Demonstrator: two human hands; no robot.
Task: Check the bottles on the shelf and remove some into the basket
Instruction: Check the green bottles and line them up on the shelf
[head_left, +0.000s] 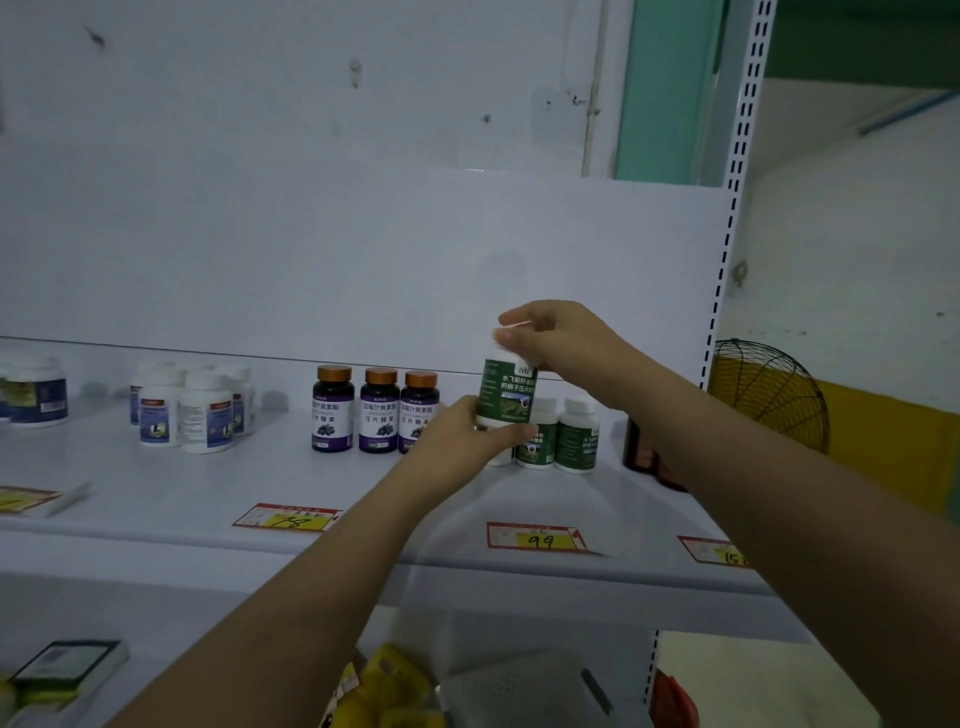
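Two hands hold one green-labelled bottle (506, 389) above the shelf (208, 493): left hand (457, 439) curled round its base, right hand (566, 338) pinching its top; two matching bottles (558, 439) stand just beneath the right wrist

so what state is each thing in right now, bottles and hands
held green bottle: lifted off the shelf, roughly upright
left hand: grips the bottle's base
right hand: grips its white cap
purple bottles: three, upright on shelf, capped
shelf green bottles: two, upright, capped
white bottles: cluster, upright, capped
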